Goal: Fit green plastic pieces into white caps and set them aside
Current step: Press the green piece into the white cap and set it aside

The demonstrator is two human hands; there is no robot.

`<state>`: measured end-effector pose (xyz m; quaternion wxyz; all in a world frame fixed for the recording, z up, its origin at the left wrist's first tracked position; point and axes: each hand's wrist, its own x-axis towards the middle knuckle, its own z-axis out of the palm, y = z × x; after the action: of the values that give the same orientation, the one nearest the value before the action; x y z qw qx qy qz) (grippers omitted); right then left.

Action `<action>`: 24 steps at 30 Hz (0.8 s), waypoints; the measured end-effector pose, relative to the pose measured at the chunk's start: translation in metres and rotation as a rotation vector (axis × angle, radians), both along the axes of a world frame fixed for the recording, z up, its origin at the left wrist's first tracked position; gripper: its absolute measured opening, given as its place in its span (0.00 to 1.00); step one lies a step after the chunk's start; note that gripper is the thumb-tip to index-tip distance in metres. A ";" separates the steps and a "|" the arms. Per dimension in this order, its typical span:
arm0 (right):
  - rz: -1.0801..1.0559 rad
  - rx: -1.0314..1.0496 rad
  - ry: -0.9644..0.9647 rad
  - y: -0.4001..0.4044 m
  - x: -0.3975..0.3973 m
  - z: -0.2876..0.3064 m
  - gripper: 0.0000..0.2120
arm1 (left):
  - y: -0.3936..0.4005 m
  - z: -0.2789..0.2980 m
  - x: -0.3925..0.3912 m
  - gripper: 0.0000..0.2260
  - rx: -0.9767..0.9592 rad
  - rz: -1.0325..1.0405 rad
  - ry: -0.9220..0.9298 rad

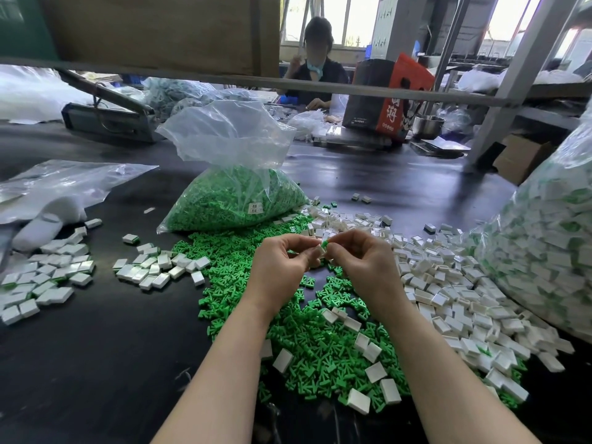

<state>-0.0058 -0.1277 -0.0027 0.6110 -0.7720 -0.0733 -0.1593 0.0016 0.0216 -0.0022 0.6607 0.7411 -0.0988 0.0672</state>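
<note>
My left hand point(282, 267) and my right hand point(362, 267) meet above the middle of the black table. The left fingers pinch a white cap point(318, 251). The right fingertips pinch a green plastic piece point(324, 243) at the cap's top. Loose green pieces point(320, 347) lie in a heap under my forearms. Loose white caps point(455, 293) spread out to the right. Two groups of white caps showing green edges point(157, 267) lie at the left.
A clear bag of green pieces point(234, 200) stands behind my hands. A big bag of white caps point(544, 245) fills the right edge. Crumpled plastic bags point(57, 190) lie far left. A person sits across the table point(96, 347) beside a red and black carton point(384, 97).
</note>
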 end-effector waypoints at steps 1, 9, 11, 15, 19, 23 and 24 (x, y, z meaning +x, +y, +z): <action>-0.009 -0.020 -0.008 0.000 0.000 0.000 0.03 | 0.000 0.000 0.000 0.04 -0.006 -0.002 0.003; 0.023 -0.125 -0.029 -0.003 0.000 0.001 0.03 | 0.002 0.002 -0.002 0.09 -0.009 -0.043 -0.002; 0.043 -0.085 -0.005 -0.003 0.001 -0.001 0.03 | 0.002 0.002 -0.002 0.09 -0.015 -0.056 -0.009; 0.067 0.022 0.087 -0.002 0.002 -0.007 0.02 | 0.001 0.001 -0.001 0.08 -0.042 -0.068 -0.027; 0.120 -0.182 0.121 -0.003 0.003 -0.010 0.11 | 0.003 0.001 0.001 0.07 -0.073 -0.097 -0.009; 0.167 -0.224 0.110 0.003 0.002 -0.007 0.13 | 0.005 0.001 0.002 0.08 -0.059 -0.111 0.005; 0.182 -0.185 0.117 0.003 0.001 -0.007 0.13 | 0.005 0.000 0.002 0.07 -0.051 -0.118 0.018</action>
<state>-0.0050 -0.1247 -0.0094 0.5524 -0.8231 -0.1218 -0.0504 0.0033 0.0268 -0.0019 0.6832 0.7173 -0.1347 0.0241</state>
